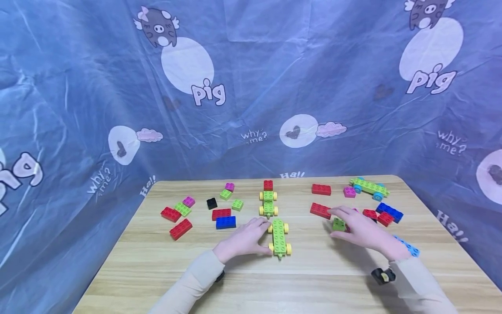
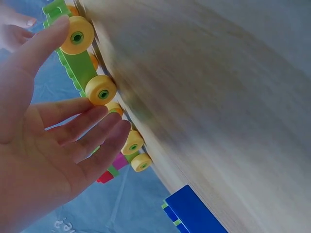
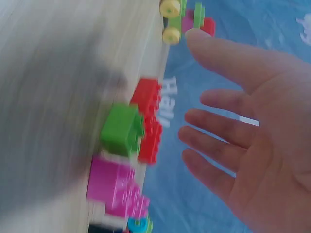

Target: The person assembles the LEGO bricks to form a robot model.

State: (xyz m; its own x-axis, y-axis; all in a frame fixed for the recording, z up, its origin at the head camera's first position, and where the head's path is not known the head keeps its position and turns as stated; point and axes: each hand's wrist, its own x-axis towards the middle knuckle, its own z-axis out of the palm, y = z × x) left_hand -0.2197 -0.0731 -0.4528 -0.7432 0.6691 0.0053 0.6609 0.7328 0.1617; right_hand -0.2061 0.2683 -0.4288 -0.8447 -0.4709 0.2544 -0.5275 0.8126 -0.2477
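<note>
My left hand (image 1: 245,240) lies along the left side of a green toy car base (image 1: 279,237) with yellow wheels. In the left wrist view, its thumb reaches one wheel and its index finger the other on that side, with the remaining fingers loosely extended. Farther up the table, a second yellow-wheeled green car base (image 1: 268,203) stands in line with it. My right hand (image 1: 358,229) hovers with spread fingers above a small green brick (image 3: 119,128). Beside that brick are a magenta brick (image 3: 109,182) and a red brick (image 1: 320,210); nothing sits between the right fingers.
On the left are red bricks (image 1: 181,229), a blue brick (image 1: 225,222) and a small black brick (image 1: 211,203). Dark blue bricks (image 1: 390,212), a light blue piece (image 1: 409,248) and a blue-wheeled green car base (image 1: 368,186) lie right. A blue cloth (image 1: 251,87) hangs behind the table.
</note>
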